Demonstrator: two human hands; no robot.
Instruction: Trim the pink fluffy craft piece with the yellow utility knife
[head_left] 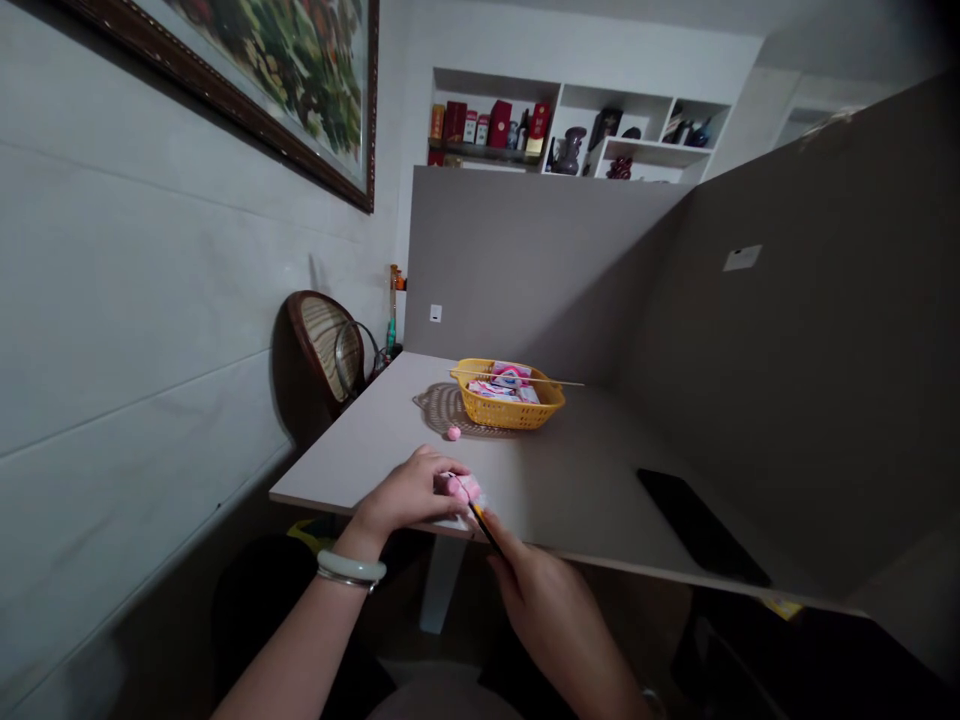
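left hand (409, 492): curled round pink clay lump (466, 488), seemingly soft, light; hold by sides | right hand (551, 610): fingers pinch thin dark stick (486, 527)

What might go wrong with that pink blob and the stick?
The dark stick in the right hand sits right by the fingers of the left hand, so it might slip and poke them or tear the pink lump. The loose pink ball could roll across the table and drop off. The wooden skewer just lies across the yellow basket, so a bump might knock it off.
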